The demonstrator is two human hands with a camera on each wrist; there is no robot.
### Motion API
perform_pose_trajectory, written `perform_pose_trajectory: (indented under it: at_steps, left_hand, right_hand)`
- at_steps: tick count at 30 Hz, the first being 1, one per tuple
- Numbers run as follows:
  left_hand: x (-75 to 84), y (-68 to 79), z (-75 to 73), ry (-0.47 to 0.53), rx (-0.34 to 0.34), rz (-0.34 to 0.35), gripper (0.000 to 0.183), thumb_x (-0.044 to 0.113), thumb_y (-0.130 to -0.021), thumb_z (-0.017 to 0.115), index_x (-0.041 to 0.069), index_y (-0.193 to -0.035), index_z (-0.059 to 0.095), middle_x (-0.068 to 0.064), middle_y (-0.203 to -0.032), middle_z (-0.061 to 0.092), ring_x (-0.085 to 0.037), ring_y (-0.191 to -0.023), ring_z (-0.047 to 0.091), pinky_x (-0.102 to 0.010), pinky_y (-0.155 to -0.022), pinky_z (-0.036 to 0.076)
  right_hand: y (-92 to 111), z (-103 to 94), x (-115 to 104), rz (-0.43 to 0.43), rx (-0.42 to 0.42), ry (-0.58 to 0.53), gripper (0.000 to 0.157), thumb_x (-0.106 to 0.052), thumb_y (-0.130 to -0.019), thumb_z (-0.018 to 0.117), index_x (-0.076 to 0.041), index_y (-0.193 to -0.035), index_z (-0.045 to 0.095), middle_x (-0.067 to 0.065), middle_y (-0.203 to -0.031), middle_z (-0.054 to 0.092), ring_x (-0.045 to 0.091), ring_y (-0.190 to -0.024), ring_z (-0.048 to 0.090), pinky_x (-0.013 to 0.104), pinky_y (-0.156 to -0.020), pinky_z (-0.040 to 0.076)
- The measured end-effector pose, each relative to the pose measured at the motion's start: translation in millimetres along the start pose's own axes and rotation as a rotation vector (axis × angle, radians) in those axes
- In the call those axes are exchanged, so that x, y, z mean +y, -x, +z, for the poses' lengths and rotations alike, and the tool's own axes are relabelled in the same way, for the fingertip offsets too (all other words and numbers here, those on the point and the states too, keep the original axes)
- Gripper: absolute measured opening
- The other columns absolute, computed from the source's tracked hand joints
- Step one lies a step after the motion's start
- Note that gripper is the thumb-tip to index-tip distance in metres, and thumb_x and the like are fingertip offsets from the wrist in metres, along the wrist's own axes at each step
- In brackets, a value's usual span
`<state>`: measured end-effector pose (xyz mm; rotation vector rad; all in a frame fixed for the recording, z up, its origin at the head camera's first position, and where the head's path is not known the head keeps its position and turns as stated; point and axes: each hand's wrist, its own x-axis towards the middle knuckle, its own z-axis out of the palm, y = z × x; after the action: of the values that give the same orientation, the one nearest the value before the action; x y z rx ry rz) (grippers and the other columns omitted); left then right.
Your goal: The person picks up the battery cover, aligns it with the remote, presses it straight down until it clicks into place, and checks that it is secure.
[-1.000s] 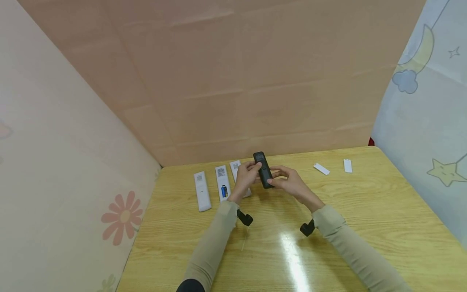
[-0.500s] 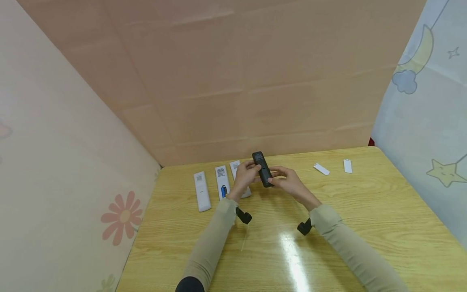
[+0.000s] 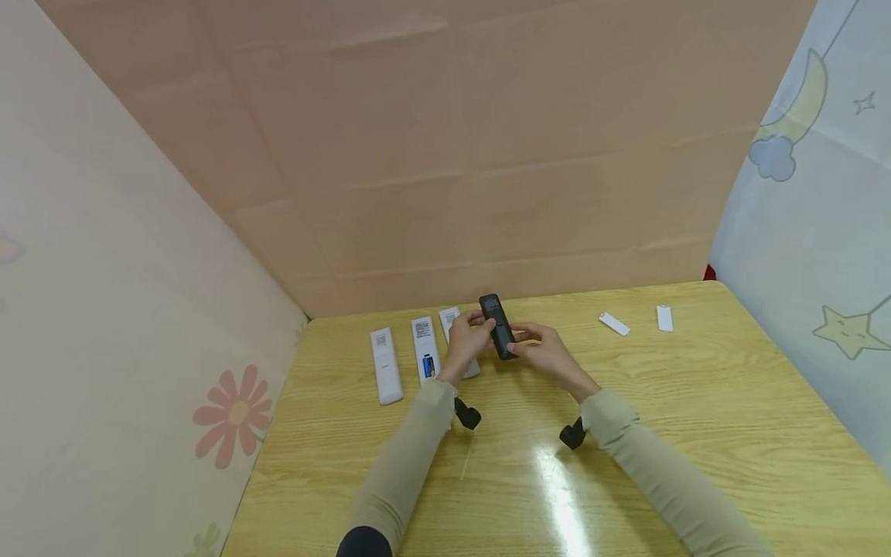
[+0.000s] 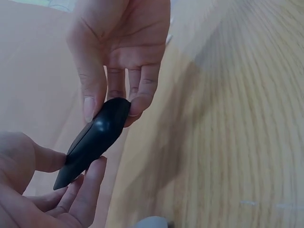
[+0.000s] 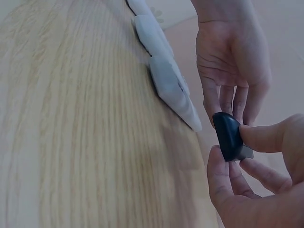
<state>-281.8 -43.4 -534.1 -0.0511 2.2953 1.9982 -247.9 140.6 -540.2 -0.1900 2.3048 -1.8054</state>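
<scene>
Both hands hold a black remote control (image 3: 497,325) above the table, its back with a small label turned up toward the head camera. My left hand (image 3: 467,342) grips its left side, thumb on the back face and fingers underneath. Around the near end, my right hand (image 3: 546,353) pinches it between thumb and fingers. The left wrist view shows the black remote (image 4: 97,135) edge-on, between the left hand (image 4: 42,185) and the right hand (image 4: 126,42). From the right wrist, only the rounded end of the remote (image 5: 228,135) shows clearly.
Several white remotes lie on the wooden table (image 3: 515,480): one at left (image 3: 386,367), a middle one (image 3: 421,333) with a blue battery (image 3: 428,366) in its uncovered compartment, and one (image 3: 448,316) partly behind the left hand. Two white battery covers (image 3: 614,324) (image 3: 664,318) lie at right.
The black remote has shifted slightly left and a little lower. My right hand and forearm have moved slightly left with it; both hands keep their hold.
</scene>
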Motion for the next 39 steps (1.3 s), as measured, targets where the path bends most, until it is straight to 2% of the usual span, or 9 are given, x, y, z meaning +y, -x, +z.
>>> perform_pose_trajectory:
  at_steps: [6,14,21,26,33,39]
  left_hand:
    - [-6.2,-2.7,3.0,-0.049,0.062,0.021,0.041,0.023,-0.097,0.068,0.007,-0.134,0.059,-0.010,-0.121,0.062,-0.018,-0.083,0.072,-0.040,-0.075,0.062]
    - [-11.0,-2.1,0.4,-0.107,0.071,0.031,0.043,0.025,-0.096,0.069,0.009,-0.134,0.058,-0.007,-0.121,0.062,-0.016,-0.083,0.070,-0.040,-0.076,0.061]
    - [-13.0,-4.4,-1.0,-0.066,0.077,0.050,0.041,0.020,-0.096,0.069,0.007,-0.133,0.059,-0.010,-0.121,0.062,-0.019,-0.078,0.070,-0.040,-0.074,0.062]
    - [-14.3,-5.7,-2.1,-0.082,0.084,0.056,0.041,0.020,-0.096,0.068,0.005,-0.133,0.059,-0.009,-0.119,0.062,-0.020,-0.078,0.070,-0.037,-0.072,0.062]
    - [-17.0,-7.2,-2.5,-0.206,0.091,0.059,0.041,0.023,-0.096,0.069,0.005,-0.132,0.060,-0.007,-0.117,0.064,-0.015,-0.086,0.068,-0.028,-0.070,0.060]
    - [-18.3,-7.6,-1.1,-0.299,0.095,0.094,0.041,0.022,-0.095,0.071,0.004,-0.130,0.062,-0.007,-0.114,0.067,-0.019,-0.098,0.066,-0.034,-0.080,0.058]
  right_hand:
    - [-6.9,2.4,6.7,0.042,0.013,-0.006,0.057,-0.016,-0.097,0.066,-0.004,-0.149,0.045,0.025,-0.133,0.054,0.031,-0.107,0.066,0.051,-0.093,0.054]
    - [-5.9,8.3,9.4,0.026,0.035,0.036,0.053,-0.017,-0.097,0.067,-0.007,-0.147,0.049,0.022,-0.130,0.056,0.028,-0.103,0.066,0.041,-0.085,0.056]
    - [-7.8,12.9,8.0,0.017,0.050,0.053,0.052,-0.017,-0.097,0.067,-0.007,-0.145,0.052,0.020,-0.127,0.058,0.029,-0.104,0.066,0.041,-0.085,0.057]
    - [-9.7,15.2,7.7,0.023,0.053,0.062,0.051,-0.016,-0.097,0.067,-0.007,-0.145,0.052,0.020,-0.127,0.057,0.030,-0.106,0.065,0.040,-0.085,0.057]
    - [-10.5,17.0,11.4,0.029,0.045,0.068,0.052,-0.014,-0.097,0.066,-0.004,-0.146,0.049,0.022,-0.128,0.055,0.033,-0.110,0.065,0.037,-0.085,0.058]
    - [-10.0,18.9,12.0,0.027,0.071,0.080,0.051,-0.011,-0.096,0.068,-0.001,-0.143,0.052,0.024,-0.125,0.058,0.032,-0.106,0.066,0.037,-0.084,0.059]
